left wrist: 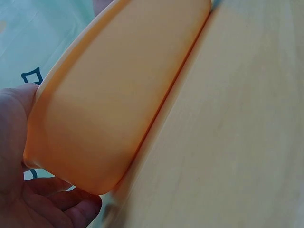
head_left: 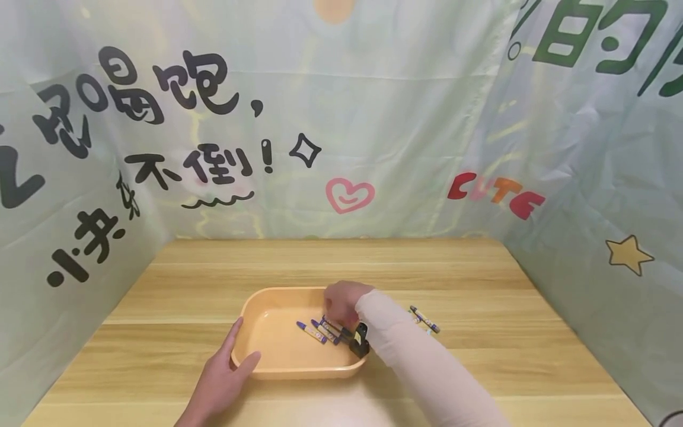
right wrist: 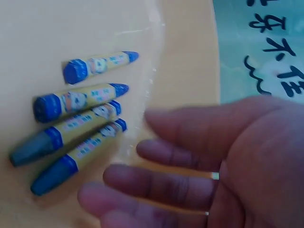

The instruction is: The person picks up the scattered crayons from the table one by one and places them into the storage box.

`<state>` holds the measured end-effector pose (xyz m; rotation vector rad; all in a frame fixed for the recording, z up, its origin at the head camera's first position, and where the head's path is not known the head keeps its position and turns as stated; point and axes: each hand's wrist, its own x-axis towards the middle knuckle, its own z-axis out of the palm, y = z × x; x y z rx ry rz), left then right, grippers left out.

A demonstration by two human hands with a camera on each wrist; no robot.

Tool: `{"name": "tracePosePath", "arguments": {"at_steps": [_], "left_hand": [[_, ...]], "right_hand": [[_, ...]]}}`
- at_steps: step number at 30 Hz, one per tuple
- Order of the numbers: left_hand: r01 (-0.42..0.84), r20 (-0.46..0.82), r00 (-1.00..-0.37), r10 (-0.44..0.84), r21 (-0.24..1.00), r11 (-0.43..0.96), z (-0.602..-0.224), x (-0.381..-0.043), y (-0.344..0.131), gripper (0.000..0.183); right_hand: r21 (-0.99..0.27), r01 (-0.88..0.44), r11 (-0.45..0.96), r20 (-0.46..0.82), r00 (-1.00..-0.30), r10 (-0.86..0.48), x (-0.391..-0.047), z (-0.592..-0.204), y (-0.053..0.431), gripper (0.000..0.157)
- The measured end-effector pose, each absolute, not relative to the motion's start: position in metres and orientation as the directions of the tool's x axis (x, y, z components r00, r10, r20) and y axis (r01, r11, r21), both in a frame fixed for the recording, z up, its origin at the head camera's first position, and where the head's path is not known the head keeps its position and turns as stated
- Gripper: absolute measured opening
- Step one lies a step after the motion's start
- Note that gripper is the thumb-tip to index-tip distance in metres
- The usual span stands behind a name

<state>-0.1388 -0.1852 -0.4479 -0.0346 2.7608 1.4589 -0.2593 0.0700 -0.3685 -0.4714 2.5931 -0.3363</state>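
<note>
A peach-coloured plastic tray [head_left: 299, 373] sits on the wooden table. My left hand [head_left: 221, 379] holds its left end, thumb over the rim and fingers around the outer wall; the left wrist view shows these fingers curled at the tray's corner [left wrist: 71, 175]. Over the tray's right part is my right hand [head_left: 344, 302]. In the right wrist view its fingers are loosely bent and spread, with nothing between them. Beside those fingertips several crayons [right wrist: 73, 102] with yellow wrappers and blue bands lie on the tray floor, some with blue tips and others with darker, greyish ends.
More crayons [head_left: 425, 319] lie on the table [head_left: 469, 367] to the right of the tray, partly hidden behind my right sleeve [head_left: 421, 356]. A printed cloth [head_left: 400, 118] hangs around the back and both sides of the table. A black device [head_left: 360, 341] is at my right wrist.
</note>
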Motion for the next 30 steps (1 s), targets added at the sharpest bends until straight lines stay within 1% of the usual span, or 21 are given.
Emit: {"name": "tracePosePath", "arguments": {"at_steps": [3,4,7,13,17,22,26,30], "left_hand": [[-0.035,-0.029,-0.999,-0.019,0.83,0.557,-0.448,-0.139,-0.185,0.081],[-0.034,-0.029,-0.999,-0.017,0.829,0.559,-0.448,-0.138,-0.185,0.081],[-0.03,-0.025,-1.0,-0.017,0.827,0.562,-0.447,-0.138,-0.185,0.081],[-0.015,-0.013,-1.0,-0.007,0.828,0.56,-0.448,-0.138,-0.185,0.082],[-0.012,-0.012,-1.0,-0.004,0.829,0.56,-0.449,-0.139,-0.185,0.082],[-0.016,-0.016,-1.0,-0.005,0.829,0.559,-0.449,-0.139,-0.184,0.081],[-0.011,-0.012,-1.0,-0.002,0.831,0.557,-0.448,-0.138,-0.184,0.081],[-0.012,-0.012,-1.0,-0.004,0.832,0.554,-0.448,-0.138,-0.185,0.081]], "right_hand": [[-0.427,-0.248,0.87,-0.405,-0.807,-0.429,-0.26,-0.365,0.078,0.011],[-0.452,-0.254,0.855,-0.398,-0.801,-0.448,-0.261,-0.364,0.081,0.009],[-0.54,-0.258,0.801,-0.359,-0.79,-0.496,-0.265,-0.36,0.089,0.01],[-0.667,-0.259,0.698,-0.251,-0.805,-0.538,-0.271,-0.356,0.111,0.012],[-0.703,-0.26,0.662,-0.193,-0.826,-0.53,-0.272,-0.355,0.13,0.013],[-0.723,-0.244,0.647,-0.137,-0.867,-0.48,-0.272,-0.356,0.16,0.016],[-0.722,-0.208,0.66,-0.128,-0.897,-0.422,-0.271,-0.36,0.186,0.017],[-0.711,-0.183,0.679,-0.141,-0.909,-0.392,-0.269,-0.366,0.207,0.017]]}}
